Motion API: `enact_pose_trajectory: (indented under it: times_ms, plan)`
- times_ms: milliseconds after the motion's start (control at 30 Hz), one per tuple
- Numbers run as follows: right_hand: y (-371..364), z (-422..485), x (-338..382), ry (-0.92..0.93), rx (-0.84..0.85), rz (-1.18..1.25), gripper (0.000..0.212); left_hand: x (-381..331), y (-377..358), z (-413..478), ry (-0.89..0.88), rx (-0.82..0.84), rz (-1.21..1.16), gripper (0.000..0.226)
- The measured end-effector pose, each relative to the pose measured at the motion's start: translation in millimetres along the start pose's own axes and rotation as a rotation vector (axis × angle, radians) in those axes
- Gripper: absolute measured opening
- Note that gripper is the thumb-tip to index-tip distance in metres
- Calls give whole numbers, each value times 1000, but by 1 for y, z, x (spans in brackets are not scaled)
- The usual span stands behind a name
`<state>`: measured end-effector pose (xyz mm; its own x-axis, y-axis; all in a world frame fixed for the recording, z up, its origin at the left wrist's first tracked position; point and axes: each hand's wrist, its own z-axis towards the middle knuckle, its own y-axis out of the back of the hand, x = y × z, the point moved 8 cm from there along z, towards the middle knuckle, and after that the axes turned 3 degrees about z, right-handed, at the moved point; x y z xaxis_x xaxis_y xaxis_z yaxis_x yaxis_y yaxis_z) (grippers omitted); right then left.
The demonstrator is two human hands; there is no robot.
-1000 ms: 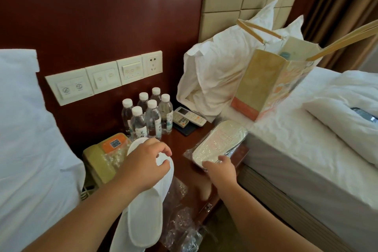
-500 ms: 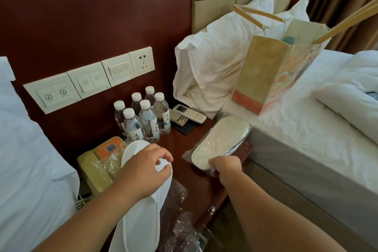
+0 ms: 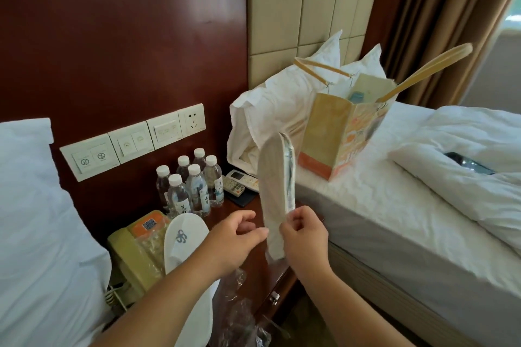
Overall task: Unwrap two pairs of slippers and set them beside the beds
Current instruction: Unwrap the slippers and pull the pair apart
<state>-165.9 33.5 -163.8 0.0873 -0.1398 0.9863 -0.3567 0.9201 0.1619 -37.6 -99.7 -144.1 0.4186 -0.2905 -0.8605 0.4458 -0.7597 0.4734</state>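
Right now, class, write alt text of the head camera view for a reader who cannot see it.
A person's right hand pinches a wrapped pair of slippers upright above a nightstand between two beds, while the left hand reaches to its edge. An unwrapped white slipper lies on the nightstand beside a telephone and six water bottles.

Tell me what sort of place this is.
Probably a twin hotel room: a left bed and right bed flank a nightstand with water bottles and a phone; the right hand holds wrapped slippers.
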Motion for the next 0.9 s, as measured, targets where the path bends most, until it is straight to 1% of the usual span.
enact_pose_trajectory:
  times_ms: [33, 100, 167, 200, 267, 333, 367, 433, 467, 533, 600, 700, 800, 900]
  plan:
    - [1, -10, 19, 93, 15, -39, 25, -7, -1, -5, 10, 0, -76, 65]
    - [1, -32, 58, 303, 31, -171, 26, -24, -2, -15, 0, 7, -247, 63]
    - [-3, -60, 96, 559, 26, -338, 21, -42, -5, -28, -18, 39, -440, 70]
    - [-6, -74, 112, 679, 29, -391, 18, -49, -7, -35, -14, 47, -541, 75]
    - [-12, -100, 135, 857, 66, -439, 16, -60, -7, -48, 0, 32, -735, 78]
    - [-16, -122, 150, 982, 158, -435, 19, -64, -5, -60, 38, 30, -886, 71]
    - [-16, -131, 155, 1021, 209, -423, 19, -67, -6, -66, 57, 66, -941, 61]
    - [-9, -142, 162, 1059, 263, -373, 19, -75, -13, -80, 96, 183, -1025, 36]
    - [-3, -147, 164, 1068, 261, -341, 21, -78, -15, -85, 111, 213, -1057, 32]
    - [11, -155, 166, 1086, 225, -274, 25, -81, -16, -93, 106, 213, -1092, 31]
    - [26, -165, 168, 1104, 169, -197, 27, -87, -14, -100, 63, 192, -1103, 28]
    - [46, -174, 171, 1095, 38, -132, 31, -101, -10, -108, -13, 174, -1138, 22]
    - [61, -167, 177, 951, -86, -192, 41, -108, -8, -114, -39, 130, -1221, 33]
    - [69, -155, 179, 796, -111, -268, 51, -106, -6, -117, -32, 53, -1263, 32]
